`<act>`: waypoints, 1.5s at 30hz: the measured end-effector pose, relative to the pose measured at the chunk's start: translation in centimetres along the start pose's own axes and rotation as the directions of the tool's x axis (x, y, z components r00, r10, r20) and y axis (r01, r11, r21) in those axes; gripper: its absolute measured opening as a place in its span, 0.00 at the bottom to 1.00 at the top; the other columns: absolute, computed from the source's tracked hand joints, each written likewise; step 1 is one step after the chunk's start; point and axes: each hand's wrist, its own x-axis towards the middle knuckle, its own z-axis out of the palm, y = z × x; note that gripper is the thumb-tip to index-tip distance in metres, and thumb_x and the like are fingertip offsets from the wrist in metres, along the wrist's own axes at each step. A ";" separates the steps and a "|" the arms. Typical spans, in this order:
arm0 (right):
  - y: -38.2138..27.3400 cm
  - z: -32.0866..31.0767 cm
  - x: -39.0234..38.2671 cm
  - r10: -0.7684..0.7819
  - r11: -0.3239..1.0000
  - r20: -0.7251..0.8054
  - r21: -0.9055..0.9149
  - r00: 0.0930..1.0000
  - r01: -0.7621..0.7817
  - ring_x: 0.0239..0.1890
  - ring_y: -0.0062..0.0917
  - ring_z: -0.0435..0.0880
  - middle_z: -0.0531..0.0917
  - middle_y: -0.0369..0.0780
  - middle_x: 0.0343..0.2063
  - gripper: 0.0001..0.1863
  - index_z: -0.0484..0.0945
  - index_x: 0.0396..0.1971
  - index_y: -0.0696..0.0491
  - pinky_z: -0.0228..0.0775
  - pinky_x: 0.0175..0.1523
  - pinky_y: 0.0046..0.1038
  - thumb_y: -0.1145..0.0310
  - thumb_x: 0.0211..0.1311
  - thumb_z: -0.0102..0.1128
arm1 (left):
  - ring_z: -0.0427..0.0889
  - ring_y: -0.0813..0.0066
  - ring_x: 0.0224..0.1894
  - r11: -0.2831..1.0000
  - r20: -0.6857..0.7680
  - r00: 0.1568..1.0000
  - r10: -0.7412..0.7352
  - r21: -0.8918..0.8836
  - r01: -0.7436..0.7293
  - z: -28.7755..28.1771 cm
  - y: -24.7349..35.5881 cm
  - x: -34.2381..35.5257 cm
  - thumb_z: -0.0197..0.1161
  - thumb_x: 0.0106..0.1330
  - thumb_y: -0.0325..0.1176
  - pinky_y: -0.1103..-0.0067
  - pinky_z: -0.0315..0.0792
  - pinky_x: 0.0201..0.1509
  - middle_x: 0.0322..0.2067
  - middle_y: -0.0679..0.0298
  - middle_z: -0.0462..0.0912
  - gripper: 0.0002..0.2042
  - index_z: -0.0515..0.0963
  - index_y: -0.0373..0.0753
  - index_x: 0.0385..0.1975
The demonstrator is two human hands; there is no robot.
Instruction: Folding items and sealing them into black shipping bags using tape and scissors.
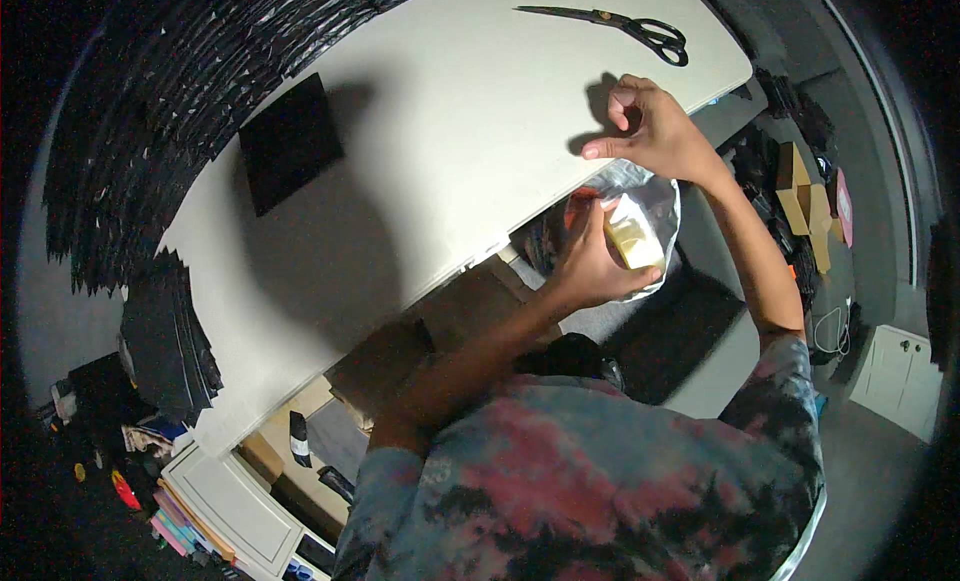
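Note:
My left hand (588,266) is wrapped round a shiny silver-and-yellow packet (637,239) just off the table's near edge, its thumb along the lower side. Crinkled silver foil-like material (665,193) surrounds the packet, with an orange-red patch beside my fingers. Whether the foil and packet are one piece, I cannot tell. Above it, over the table edge, my right hand (655,131) has its thumb stretched out and its index finger bent. Its thumb and finger are apart, with nothing visible between them; the other fingers are partly hidden.
Black scissors (625,26) lie at the far right of the white table (480,111). On the left are a flat black piece (292,144) and stacked black sheets (168,336). A white drawer unit (235,501) stands lower left, and cardboard boxes (800,196) lie at the right.

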 end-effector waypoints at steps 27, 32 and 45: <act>12.3 -10.4 6.8 -0.002 0.948 0.119 -0.315 0.993 0.040 0.52 0.41 0.84 0.84 0.53 0.48 0.23 0.77 0.52 0.65 0.74 0.60 0.35 0.87 0.51 0.62 | 0.65 0.46 0.68 0.949 -0.070 0.957 0.283 0.162 -0.269 0.0 0.3 0.2 0.79 0.50 0.46 0.59 0.60 0.72 0.64 0.45 0.65 0.48 0.60 0.35 0.69; 13.6 -13.0 4.8 0.132 0.803 0.255 -0.594 0.958 0.047 0.51 0.38 0.84 0.85 0.52 0.44 0.28 0.76 0.55 0.63 0.75 0.58 0.37 0.77 0.49 0.67 | 0.66 0.46 0.67 0.942 -0.061 0.948 0.313 0.148 -0.302 0.4 0.4 0.4 0.81 0.49 0.44 0.60 0.61 0.71 0.64 0.45 0.66 0.49 0.60 0.33 0.69; 11.1 -21.4 -5.2 0.415 0.773 0.669 0.097 0.616 -0.627 0.35 0.24 0.83 0.84 0.41 0.38 0.24 0.77 0.45 0.62 0.79 0.41 0.26 0.77 0.49 0.79 | 0.65 0.46 0.70 0.937 -0.042 0.947 0.318 0.166 -0.307 -0.1 0.4 0.3 0.84 0.49 0.44 0.59 0.61 0.72 0.64 0.44 0.66 0.49 0.62 0.32 0.68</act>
